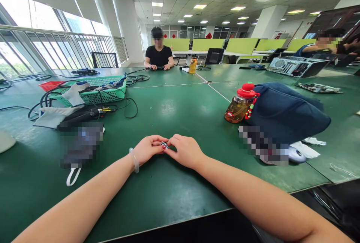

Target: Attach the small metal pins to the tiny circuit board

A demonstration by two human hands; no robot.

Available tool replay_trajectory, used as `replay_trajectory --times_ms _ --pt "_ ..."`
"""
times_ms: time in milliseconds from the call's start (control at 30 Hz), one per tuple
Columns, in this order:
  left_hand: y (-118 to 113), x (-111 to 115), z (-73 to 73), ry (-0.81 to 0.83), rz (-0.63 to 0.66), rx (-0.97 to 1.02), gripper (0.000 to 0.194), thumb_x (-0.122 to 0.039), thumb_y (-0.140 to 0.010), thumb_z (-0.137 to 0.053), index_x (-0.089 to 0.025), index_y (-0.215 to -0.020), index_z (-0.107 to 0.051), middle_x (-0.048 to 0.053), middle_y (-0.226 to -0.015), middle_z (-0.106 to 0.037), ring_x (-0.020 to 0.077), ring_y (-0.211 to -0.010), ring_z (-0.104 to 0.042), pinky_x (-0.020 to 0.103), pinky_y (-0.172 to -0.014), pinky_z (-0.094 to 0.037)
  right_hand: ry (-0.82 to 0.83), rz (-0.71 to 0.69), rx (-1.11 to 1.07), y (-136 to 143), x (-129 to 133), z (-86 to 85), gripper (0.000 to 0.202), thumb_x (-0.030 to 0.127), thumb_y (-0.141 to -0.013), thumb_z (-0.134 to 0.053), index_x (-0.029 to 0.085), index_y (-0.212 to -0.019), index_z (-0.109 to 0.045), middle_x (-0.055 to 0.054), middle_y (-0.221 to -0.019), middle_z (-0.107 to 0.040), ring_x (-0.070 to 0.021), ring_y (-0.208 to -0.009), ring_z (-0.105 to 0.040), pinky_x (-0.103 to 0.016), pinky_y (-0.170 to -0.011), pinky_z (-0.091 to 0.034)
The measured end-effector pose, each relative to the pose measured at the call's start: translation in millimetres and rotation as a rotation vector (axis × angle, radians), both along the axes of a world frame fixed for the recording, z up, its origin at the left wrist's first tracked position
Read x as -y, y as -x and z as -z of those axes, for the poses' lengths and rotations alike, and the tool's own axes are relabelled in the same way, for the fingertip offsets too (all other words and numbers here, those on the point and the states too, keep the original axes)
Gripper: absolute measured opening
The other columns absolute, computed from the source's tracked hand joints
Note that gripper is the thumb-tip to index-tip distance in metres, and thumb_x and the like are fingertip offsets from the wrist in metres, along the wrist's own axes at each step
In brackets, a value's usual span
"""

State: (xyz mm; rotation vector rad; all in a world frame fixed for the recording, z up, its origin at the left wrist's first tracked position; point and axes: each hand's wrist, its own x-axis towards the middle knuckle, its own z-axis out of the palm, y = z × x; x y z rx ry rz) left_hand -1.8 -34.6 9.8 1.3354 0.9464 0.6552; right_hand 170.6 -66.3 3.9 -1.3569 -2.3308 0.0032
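Both my hands meet over the green table (174, 186), near its front edge. Between their fingertips is a small, shiny silver-and-dark object (164, 145), too small to make out its kind. My left hand (146, 149), with a pale bangle (134, 160) at the wrist, is closed on it from the left, thumb and fingers pinching. From the right, my right hand (187, 151) pinches the same object with thumb and forefinger. The fingers cover part of it.
On the left lie a green basket (109, 93) with cables and a blurred dark item (83, 145) with a white strap. To the right are a red-capped bottle (237, 106), a dark blue bag (287, 111) and tissues (306, 150). A person (159, 54) sits across the table.
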Motion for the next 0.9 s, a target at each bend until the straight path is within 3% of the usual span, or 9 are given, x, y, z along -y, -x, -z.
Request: replay_trajectory --times_ms 200,333,433,500,567,733,900 --pt "0 3 1.6 0.056 0.058 0.03 0.032 -0.029 -0.065 -0.07 -0.012 -0.091 -0.062 0.005 -0.079 -0.069 0.0128 -0.072 -0.064 0.031 -0.081 -0.05 -0.012 -0.021 0.095 7 1 3.0 0.029 0.042 -0.086 -0.044 0.018 -0.086 -0.06 -0.004 -0.081 -0.06 -0.0135 -0.069 -0.056 -0.023 -0.058 -0.037" --pt "8 -5 2.6 -0.089 0.024 -0.083 0.031 -0.027 -0.069 -0.064 -0.011 -0.094 -0.06 0.009 -0.088 -0.069 0.0164 -0.079 -0.065 0.034 -0.083 -0.049 0.014 -0.043 0.058 5 -1 3.7 0.029 0.044 -0.085 -0.046 0.02 -0.089 -0.06 -0.003 -0.083 -0.06 -0.0129 -0.071 -0.056 -0.023 -0.061 -0.036" --pt "27 -19 -1.8 -0.376 -0.1 -0.361 0.027 -0.024 -0.074 -0.053 -0.014 -0.098 -0.061 0.009 -0.1 -0.067 0.0189 -0.086 -0.064 0.035 -0.083 -0.049 0.033 -0.025 0.016 0 -2 3.2 0.027 0.044 -0.085 -0.047 0.021 -0.091 -0.059 -0.002 -0.083 -0.061 -0.012 -0.07 -0.055 -0.023 -0.061 -0.035" --pt "46 -29 -6.7 -0.601 -0.224 -0.739 0.028 -0.022 -0.076 -0.047 -0.017 -0.099 -0.063 0.007 -0.094 -0.068 0.021 -0.088 -0.063 0.035 -0.086 -0.046 0.049 -0.011 -0.014 -3 -4 2.7 0.026 0.042 -0.086 -0.046 0.021 -0.091 -0.059 -0.001 -0.081 -0.06 -0.0114 -0.069 -0.054 -0.023 -0.06 -0.035" --pt "65 -39 -10.6 -0.723 -0.331 -1.102 0.032 -0.017 -0.077 -0.044 -0.019 -0.1 -0.065 0.009 -0.099 -0.067 0.0238 -0.094 -0.061 0.036 -0.088 -0.044 0.065 -0.003 -0.041 -5 -5 2.4 0.025 0.041 -0.087 -0.044 0.021 -0.091 -0.059 -0.001 -0.08 -0.06 -0.011 -0.068 -0.054 -0.023 -0.06 -0.034" --pt "101 -58 -8.6 -0.653 -0.403 -1.474 0.04 -0.007 -0.07 -0.042 -0.018 -0.099 -0.067 0.012 -0.11 -0.061 0.0226 -0.087 -0.062 0.03 -0.078 -0.046 0.096 0.008 -0.062 -7 -6 2.0 0.023 0.038 -0.087 -0.045 0.021 -0.091 -0.06 -0.001 -0.079 -0.06 -0.0107 -0.067 -0.052 -0.023 -0.059 -0.033" --pt "107 -64 -3.3 -0.605 -0.366 -1.501 0.036 -0.01 -0.067 -0.047 -0.019 -0.095 -0.069 0.011 -0.102 -0.065 0.0232 -0.084 -0.062 0.029 -0.075 -0.046 0.123 0.013 -0.059 -6 -6 2.3 0.021 0.036 -0.087 -0.045 0.021 -0.09 -0.061 -0.001 -0.078 -0.06 -0.0111 -0.068 -0.052 -0.023 -0.059 -0.032"
